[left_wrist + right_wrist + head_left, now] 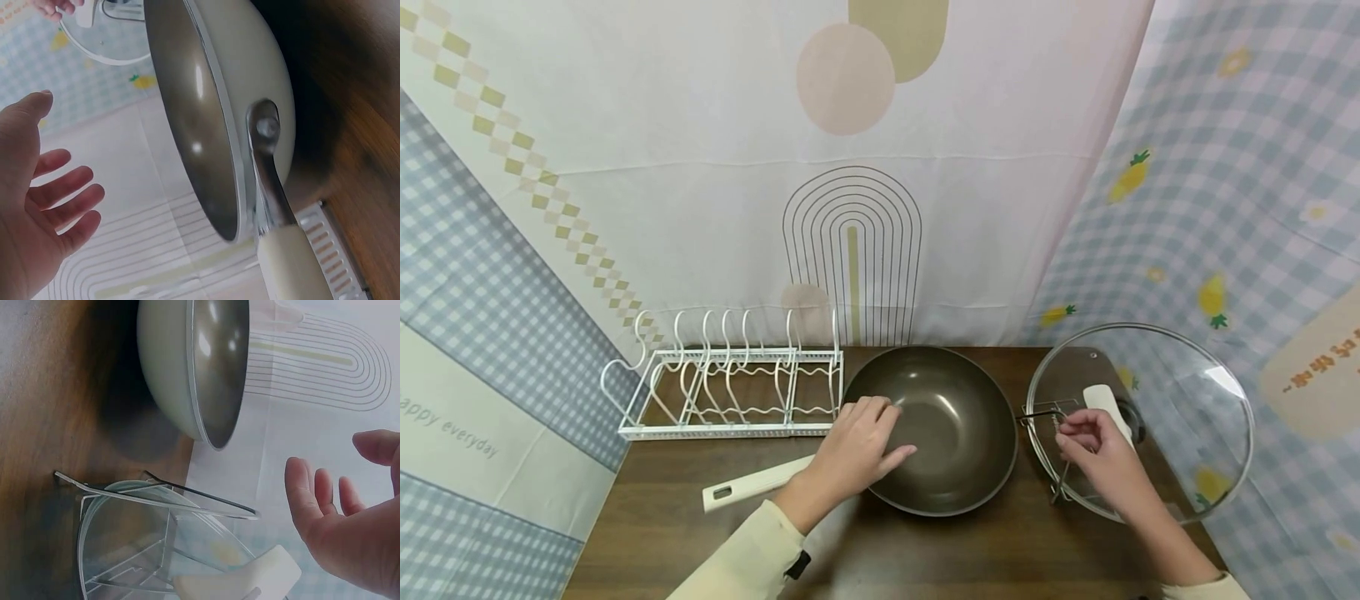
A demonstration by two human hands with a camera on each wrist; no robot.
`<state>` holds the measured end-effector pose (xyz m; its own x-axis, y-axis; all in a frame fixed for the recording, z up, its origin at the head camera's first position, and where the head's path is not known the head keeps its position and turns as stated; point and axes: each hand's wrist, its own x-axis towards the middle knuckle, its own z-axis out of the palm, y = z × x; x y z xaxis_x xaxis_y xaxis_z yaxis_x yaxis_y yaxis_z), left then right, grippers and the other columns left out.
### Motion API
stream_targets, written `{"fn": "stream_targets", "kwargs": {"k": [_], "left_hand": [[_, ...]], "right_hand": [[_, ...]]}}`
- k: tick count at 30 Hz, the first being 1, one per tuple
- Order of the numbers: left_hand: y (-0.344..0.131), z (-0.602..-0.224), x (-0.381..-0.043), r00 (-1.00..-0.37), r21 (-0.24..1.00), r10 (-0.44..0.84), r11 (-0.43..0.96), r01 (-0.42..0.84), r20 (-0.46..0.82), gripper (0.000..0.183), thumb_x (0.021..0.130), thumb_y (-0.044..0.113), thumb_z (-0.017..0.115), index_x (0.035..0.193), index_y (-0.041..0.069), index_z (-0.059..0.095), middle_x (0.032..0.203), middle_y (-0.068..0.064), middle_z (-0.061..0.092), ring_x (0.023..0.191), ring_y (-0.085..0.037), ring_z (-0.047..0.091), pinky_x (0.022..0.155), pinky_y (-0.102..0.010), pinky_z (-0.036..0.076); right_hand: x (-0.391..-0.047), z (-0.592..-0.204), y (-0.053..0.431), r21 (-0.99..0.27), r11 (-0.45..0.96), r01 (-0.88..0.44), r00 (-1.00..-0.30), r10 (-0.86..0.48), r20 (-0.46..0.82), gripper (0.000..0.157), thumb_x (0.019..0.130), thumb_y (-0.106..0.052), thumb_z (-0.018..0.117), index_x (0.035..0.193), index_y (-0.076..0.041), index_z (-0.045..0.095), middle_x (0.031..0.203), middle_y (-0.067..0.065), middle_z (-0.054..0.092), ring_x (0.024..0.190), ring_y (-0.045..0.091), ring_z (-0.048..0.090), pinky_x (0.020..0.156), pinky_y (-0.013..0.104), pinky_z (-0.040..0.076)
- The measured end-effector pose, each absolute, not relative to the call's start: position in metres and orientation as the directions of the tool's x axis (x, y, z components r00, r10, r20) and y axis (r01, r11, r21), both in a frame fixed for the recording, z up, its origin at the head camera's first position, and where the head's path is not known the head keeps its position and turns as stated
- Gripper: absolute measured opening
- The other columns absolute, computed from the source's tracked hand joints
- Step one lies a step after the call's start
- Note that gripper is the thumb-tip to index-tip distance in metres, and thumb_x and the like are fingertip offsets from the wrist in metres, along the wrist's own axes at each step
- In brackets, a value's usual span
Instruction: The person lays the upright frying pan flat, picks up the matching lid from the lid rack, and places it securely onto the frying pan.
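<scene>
Left grip [857, 442] hangs loose above the left side of the wok [940, 442], grasping nothing, and right grip [1093, 446], fingers softly bent, hovers by the glass lid [1195, 400], bare as well! Look at that wok: upright on the desk [970, 550], pale handle [756, 485] pointing left, white rack [737, 432] just beyond it. Over to the right, the lid leans in its wire stand [165, 502], cream knob [1101, 400] within reach. Good handling here, I'd say: seize that knob squarely, raise the lid clear of the wires before any sideways swing, and mind the glass edge. Steadying the wok? Take the handle firmly, keep it level, and watch that rack!
</scene>
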<state>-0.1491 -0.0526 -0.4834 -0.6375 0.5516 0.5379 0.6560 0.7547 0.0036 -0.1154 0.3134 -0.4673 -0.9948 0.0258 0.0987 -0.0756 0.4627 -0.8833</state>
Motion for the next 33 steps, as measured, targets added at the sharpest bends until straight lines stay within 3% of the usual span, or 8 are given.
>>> {"fn": "stream_targets", "kwargs": {"k": [10,15,26,32,33], "left_hand": [[-0.022,-0.486,-0.154,-0.605,-0.011,0.578,0.728,0.685,0.547,0.056,0.089,0.055,0.075,0.118,0.009,0.063,0.116,-0.007,0.065,0.104,-0.025,0.064,0.082,-0.039,0.054],[-0.008,-0.487,-0.157,-0.600,-0.028,0.609,0.714,0.700,0.519,0.059,0.091,0.057,0.072,0.123,0.008,0.063,0.121,-0.008,0.065,0.112,-0.024,0.065,0.090,-0.040,0.055],[0.025,-0.489,-0.164,-0.580,-0.097,0.698,0.670,0.736,0.420,0.071,0.096,0.063,0.060,0.143,0.010,0.055,0.144,-0.010,0.060,0.134,-0.027,0.059,0.113,-0.039,0.047],[0.040,-0.492,-0.165,-0.591,-0.084,0.722,0.656,0.750,0.360,0.075,0.100,0.064,0.053,0.151,0.010,0.048,0.156,-0.012,0.051,0.142,-0.028,0.052,0.117,-0.041,0.043],[0.042,-0.492,-0.165,-0.590,-0.083,0.727,0.652,0.754,0.352,0.075,0.100,0.064,0.052,0.152,0.011,0.047,0.157,-0.012,0.049,0.143,-0.029,0.051,0.118,-0.041,0.043]], "right_hand": [[-0.108,-0.460,0.322,-0.769,0.636,-0.066,-0.994,0.025,0.106,0.038,0.099,-0.011,0.068,0.126,0.006,0.049,0.116,0.020,0.066,0.092,-0.016,0.055,0.073,0.015,0.053],[-0.105,-0.455,0.328,-0.714,0.694,-0.096,-0.988,0.019,0.151,0.039,0.100,-0.017,0.068,0.129,0.002,0.051,0.121,0.021,0.066,0.094,-0.020,0.052,0.074,0.011,0.049],[-0.106,-0.457,0.342,-0.716,0.670,-0.198,-0.968,-0.019,0.251,0.041,0.096,-0.003,0.069,0.132,0.008,0.050,0.121,0.018,0.062,0.097,-0.017,0.055,0.078,0.004,0.050],[-0.104,-0.454,0.350,-0.705,0.679,-0.206,-0.967,-0.033,0.251,0.043,0.098,-0.003,0.066,0.134,0.011,0.048,0.126,0.028,0.060,0.099,-0.020,0.052,0.078,0.002,0.047],[-0.104,-0.453,0.351,-0.704,0.680,-0.206,-0.967,-0.033,0.251,0.043,0.098,-0.003,0.066,0.134,0.011,0.048,0.125,0.024,0.061,0.099,-0.020,0.052,0.078,0.002,0.047]]}}
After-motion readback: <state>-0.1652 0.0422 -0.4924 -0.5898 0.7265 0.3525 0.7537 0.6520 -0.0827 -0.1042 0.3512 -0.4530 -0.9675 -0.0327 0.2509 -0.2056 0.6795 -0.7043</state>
